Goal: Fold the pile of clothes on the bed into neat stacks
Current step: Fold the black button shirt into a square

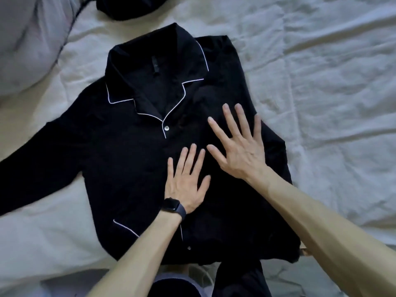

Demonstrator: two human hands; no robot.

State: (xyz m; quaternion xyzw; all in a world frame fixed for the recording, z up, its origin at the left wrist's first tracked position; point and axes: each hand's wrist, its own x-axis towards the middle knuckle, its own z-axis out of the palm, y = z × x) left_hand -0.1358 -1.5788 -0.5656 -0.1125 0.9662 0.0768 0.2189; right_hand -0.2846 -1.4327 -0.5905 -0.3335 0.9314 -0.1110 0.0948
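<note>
Lying face-up on the white duvet (321, 82): black piped pyjama shirt (128, 159), soft, light, probably slippery. Left hand (188, 181) and right hand (240, 151) press flat on it, fingers straight and spread. Outstretched sleeve (42, 151), well left of the fingertips, is judged the next hold.

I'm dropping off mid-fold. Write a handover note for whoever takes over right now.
Both open: left grip and right grip, fingers straight, press flat on the black long-sleeved pyjama shirt with white piping.
The shirt lies front up on the crumpled white bed sheet.
Done: the side under the right grip looks folded in.
To do: fold in the outspread sleeve on the person's left, then fold the body.
Another dark garment waits at the far edge.
</note>
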